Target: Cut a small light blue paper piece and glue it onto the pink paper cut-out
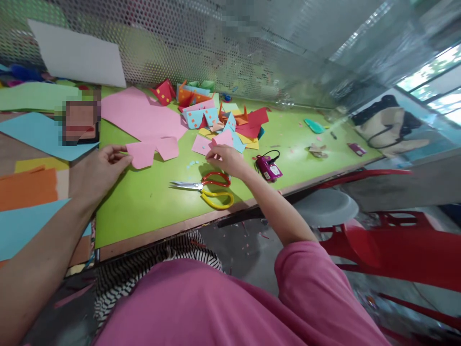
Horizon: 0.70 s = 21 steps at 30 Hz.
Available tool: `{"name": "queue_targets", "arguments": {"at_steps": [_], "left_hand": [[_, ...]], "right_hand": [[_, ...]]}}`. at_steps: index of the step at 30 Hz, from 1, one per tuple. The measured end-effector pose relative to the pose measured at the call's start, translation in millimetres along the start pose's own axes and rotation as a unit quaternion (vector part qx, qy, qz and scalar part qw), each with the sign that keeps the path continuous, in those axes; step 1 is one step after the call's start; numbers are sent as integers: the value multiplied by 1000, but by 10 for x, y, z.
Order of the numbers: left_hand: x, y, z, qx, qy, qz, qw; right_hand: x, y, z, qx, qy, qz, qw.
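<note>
Between its thumb and fingers, my left hand (110,166) pinches the left end of a cut pink paper piece (142,154), which has a notch in its middle. My right hand (226,161) is closed at the fingertips over a small pink paper (222,139) beside the pile of scraps; what exactly it grips is partly hidden by the fingers. Scissors (200,186) with one red and one yellow handle lie slightly apart on the green table (144,216), just below my right hand. Tiny light blue paper bits (192,164) are scattered between the two hands.
Folded, dotted paper shapes (201,117) stand behind, with a large pink sheet (140,113) at their left. A purple device with a cable (269,168) lies right of my hand. Coloured sheets (29,187) cover the left side. A grey stool (324,206) and red chair (403,245) stand at right.
</note>
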<state>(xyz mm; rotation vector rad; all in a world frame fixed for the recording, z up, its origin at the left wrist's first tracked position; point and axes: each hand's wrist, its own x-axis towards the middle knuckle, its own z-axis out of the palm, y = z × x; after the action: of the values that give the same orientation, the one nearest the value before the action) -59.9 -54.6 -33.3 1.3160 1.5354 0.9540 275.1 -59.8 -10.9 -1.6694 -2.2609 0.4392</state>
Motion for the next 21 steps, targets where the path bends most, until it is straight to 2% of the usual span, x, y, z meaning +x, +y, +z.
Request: {"name": "queue_targets", "arguments": {"at_steps": [2, 5, 8, 14, 21], "left_hand": [[-15, 28, -6, 7, 4, -5, 1000], [-40, 87, -15, 44, 18, -18, 999], [-35, 106, -13, 63, 18, -15, 998], [-2, 78, -8, 22, 11, -15, 1000], [-3, 48, -26, 33, -2, -6, 999]], "right_hand": [[132, -89, 187, 13, -17, -5, 1000], [240, -124, 310, 13, -48, -11, 999], [267, -114, 305, 3, -64, 4, 998], [275, -98, 255, -11, -96, 22, 995], [262, -143, 197, -38, -107, 43, 993]]}}
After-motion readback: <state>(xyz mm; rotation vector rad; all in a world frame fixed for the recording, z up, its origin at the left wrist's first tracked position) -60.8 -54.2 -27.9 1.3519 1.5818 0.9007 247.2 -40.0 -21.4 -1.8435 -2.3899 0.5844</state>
